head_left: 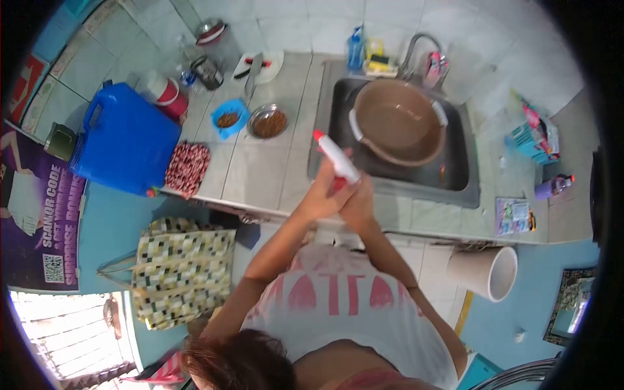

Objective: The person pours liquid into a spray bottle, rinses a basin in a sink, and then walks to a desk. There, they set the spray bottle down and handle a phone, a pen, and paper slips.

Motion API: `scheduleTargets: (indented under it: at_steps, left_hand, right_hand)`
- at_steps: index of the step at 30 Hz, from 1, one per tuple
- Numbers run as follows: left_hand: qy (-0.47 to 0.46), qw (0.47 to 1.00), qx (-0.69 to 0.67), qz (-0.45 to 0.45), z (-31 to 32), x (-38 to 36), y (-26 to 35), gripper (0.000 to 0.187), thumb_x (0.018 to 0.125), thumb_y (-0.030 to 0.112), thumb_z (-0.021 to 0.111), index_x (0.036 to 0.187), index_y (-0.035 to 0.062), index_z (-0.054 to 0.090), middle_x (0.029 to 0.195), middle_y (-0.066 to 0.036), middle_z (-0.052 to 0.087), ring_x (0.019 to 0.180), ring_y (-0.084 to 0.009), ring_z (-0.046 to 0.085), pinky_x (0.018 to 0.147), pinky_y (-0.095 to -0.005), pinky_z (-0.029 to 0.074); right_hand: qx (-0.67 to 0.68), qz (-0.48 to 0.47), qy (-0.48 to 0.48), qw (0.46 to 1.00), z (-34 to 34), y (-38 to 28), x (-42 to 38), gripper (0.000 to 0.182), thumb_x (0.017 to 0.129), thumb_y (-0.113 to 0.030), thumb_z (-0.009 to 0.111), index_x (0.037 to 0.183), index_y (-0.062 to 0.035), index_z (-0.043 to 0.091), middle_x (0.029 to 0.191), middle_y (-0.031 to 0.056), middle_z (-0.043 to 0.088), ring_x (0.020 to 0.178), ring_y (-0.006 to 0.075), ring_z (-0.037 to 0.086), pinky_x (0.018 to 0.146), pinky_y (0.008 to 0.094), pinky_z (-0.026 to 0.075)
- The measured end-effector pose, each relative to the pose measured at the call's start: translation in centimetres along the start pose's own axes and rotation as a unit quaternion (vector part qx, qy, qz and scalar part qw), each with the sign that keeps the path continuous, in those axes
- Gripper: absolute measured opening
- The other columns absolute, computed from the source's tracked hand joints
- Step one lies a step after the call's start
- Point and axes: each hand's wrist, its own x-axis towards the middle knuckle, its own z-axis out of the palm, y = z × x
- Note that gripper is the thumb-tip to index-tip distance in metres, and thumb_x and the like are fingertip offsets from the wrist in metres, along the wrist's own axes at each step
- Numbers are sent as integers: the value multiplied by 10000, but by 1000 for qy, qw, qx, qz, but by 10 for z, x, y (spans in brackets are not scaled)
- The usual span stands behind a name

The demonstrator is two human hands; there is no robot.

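A white spray bottle head with a red nozzle tip (pixel 337 156) points up and left, over the counter edge in front of the sink. My left hand (pixel 320 196) is closed around the spray bottle from the left. From the right, my right hand (pixel 360 203) is closed against it too, and the two hands meet. Most of the bottle's body is hidden behind my fingers. Just beyond my hands, a brown basin (pixel 390 153) sits in the dark metal sink (pixel 416 179).
Left on the tiled counter are a steel bowl (pixel 268 135) and blue dish (pixel 242 130) of brown pellets, a knife (pixel 253 75) on a white board, and a blue jerrycan (pixel 127 143). Behind the sink stand a faucet (pixel 409 55) and a blue pump bottle (pixel 355 51).
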Motion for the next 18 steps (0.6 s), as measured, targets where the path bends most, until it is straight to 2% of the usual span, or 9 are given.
scheduleTargets:
  at_steps: [2, 5, 6, 9, 10, 11, 13, 15, 18]
  left_hand:
    - [-31, 976, -194, -92, -22, 4, 7, 402, 812, 28, 534, 1176, -42, 379, 1186, -128, 422, 1077, -178, 419, 909, -309, 351]
    - [3, 996, -84, -40, -50, 9, -15, 407, 797, 40, 572, 1154, -48, 397, 1119, -120, 484, 990, -163, 483, 873, -298, 387]
    - [72, 989, -106, -70, -51, 7, -15, 416, 753, 33, 629, 1111, -35, 429, 1011, -92, 542, 898, -141, 526, 814, -272, 425]
    - [163, 978, -116, -64, -57, 2, -28, 401, 706, 2, 667, 1048, -16, 458, 946, -70, 556, 848, -130, 538, 774, -265, 443]
    - [245, 955, -166, 12, -55, 3, -26, 379, 680, -19, 683, 997, 9, 477, 916, -55, 555, 841, -117, 537, 746, -257, 447]
    - [235, 957, -168, 7, -63, 7, -24, 379, 680, -19, 683, 997, 9, 477, 916, -55, 555, 841, -117, 537, 746, -257, 447]
    - [328, 920, -211, 52, -89, 23, -17, 305, 667, -46, 675, 919, 16, 515, 830, -52, 574, 737, -103, 543, 664, -236, 461]
    - [349, 926, -144, 20, -122, 33, -18, 288, 695, -27, 661, 936, 21, 512, 839, -67, 575, 774, -123, 548, 683, -249, 461]
    - [343, 931, -123, 11, -177, 33, -29, 282, 722, 23, 658, 963, 16, 513, 856, -67, 581, 795, -128, 546, 697, -235, 450]
  right_hand:
    - [-47, 46, -47, 997, 24, 9, 5, 500, 637, -190, 641, 1064, -32, 434, 1018, 147, 475, 938, 330, 452, 744, 419, 370]
    - [-118, 41, 22, 992, 38, -20, 17, 497, 653, -195, 627, 1078, -36, 424, 1049, 147, 468, 973, 329, 439, 781, 437, 348]
    - [-155, 41, 48, 986, 46, -24, 19, 492, 661, -200, 620, 1081, -36, 422, 1064, 147, 464, 991, 329, 431, 801, 447, 335]
    - [-220, 21, 82, 972, 71, -24, 21, 499, 676, -246, 618, 1083, -38, 418, 1086, 144, 455, 1022, 322, 413, 844, 464, 299]
    - [-224, 31, 86, 970, 77, -21, 20, 499, 676, -246, 618, 1083, -38, 418, 1086, 144, 455, 1022, 322, 413, 844, 464, 299]
    - [-244, 44, 98, 964, 83, -17, 17, 501, 670, -241, 639, 1076, -37, 428, 1076, 143, 455, 1007, 327, 422, 838, 455, 318]
    - [-267, 61, 110, 955, 91, -8, 10, 504, 664, -237, 660, 1069, -35, 437, 1067, 141, 455, 991, 331, 432, 833, 446, 337]
    - [-62, 49, 133, 988, 97, 4, 5, 516, 627, -205, 716, 1037, -24, 462, 1051, 136, 457, 956, 333, 457, 801, 408, 390]
    - [-13, 114, 89, 989, 100, 25, -9, 533, 589, -160, 751, 1024, -17, 479, 1045, 134, 463, 930, 319, 483, 769, 365, 430]
